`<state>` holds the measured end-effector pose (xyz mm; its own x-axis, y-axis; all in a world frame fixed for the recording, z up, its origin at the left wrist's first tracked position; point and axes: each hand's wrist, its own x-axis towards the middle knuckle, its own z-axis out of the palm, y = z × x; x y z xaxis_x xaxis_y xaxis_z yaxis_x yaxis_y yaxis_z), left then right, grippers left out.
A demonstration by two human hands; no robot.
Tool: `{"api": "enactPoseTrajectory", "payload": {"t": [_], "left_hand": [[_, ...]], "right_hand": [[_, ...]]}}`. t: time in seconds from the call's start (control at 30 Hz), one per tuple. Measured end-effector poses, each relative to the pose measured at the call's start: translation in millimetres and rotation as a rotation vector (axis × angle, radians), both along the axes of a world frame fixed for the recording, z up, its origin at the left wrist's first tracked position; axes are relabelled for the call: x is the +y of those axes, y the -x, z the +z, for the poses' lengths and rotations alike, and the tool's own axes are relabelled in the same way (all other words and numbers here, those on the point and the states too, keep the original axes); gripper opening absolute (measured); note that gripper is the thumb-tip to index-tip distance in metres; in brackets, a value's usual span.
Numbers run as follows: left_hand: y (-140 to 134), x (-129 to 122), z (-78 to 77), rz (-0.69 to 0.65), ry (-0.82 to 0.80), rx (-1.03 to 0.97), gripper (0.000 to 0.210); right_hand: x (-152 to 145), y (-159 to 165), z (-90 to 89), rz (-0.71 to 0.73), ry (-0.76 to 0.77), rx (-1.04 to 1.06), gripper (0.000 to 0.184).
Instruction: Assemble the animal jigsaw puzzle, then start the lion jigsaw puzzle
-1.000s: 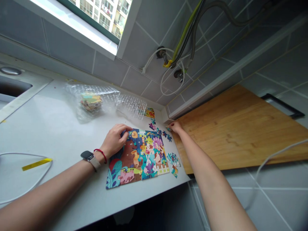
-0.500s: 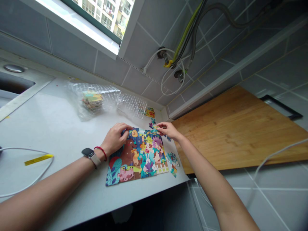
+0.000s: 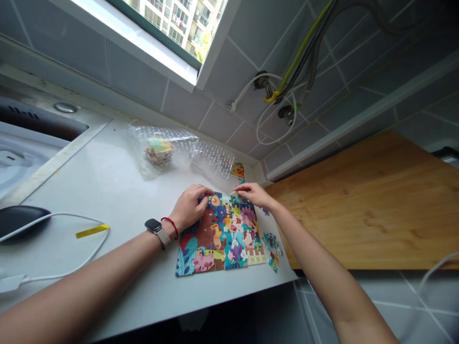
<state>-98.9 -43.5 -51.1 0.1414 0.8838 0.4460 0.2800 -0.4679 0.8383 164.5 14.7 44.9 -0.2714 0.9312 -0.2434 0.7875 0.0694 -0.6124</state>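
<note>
A colourful jigsaw puzzle, partly joined, lies on the white counter. My left hand rests at its upper left corner, fingers stretched along the edge and thumb apart. Between the thumb and fingers of my right hand is a puzzle piece, at the puzzle's top edge. Whether that piece is fitted in, I cannot tell. Loose puzzle pieces lie off the puzzle's right side, and more pieces sit near the back corner, partly behind my right hand.
Behind the puzzle lies a clear plastic bag with a stack of pieces in it. A wooden board stands at the right. A white cable with a yellow tag and a black object are at the left, near a sink.
The view has turned left, so everything appears further right. My right hand has brought its piece a little closer to the puzzle's top edge. My left hand stays at the corner.
</note>
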Motion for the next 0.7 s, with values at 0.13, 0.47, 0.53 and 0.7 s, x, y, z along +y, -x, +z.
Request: {"api": "enactPoseTrajectory", "payload": {"t": [0.13, 0.47, 0.53, 0.7], "left_hand": [[-0.4, 0.5, -1.3, -0.009, 0.001, -0.008, 0.025], [-1.0, 1.6, -2.9, 0.0, -0.029, -0.02, 0.023], [-1.0, 1.6, -2.9, 0.006, -0.032, -0.016, 0.023], [-1.3, 1.7, -3.1, 0.008, -0.035, -0.016, 0.022]], "right_hand": [[8.9, 9.9, -4.1, 0.179, -0.041, -0.179, 0.022], [21.3, 30.5, -21.2, 0.272, -0.041, -0.23, 0.013], [19.4, 31.2, -24.4, 0.271, -0.055, -0.227, 0.016], [18.2, 26.0, -26.7, 0.263, -0.173, -0.287, 0.02]]}}
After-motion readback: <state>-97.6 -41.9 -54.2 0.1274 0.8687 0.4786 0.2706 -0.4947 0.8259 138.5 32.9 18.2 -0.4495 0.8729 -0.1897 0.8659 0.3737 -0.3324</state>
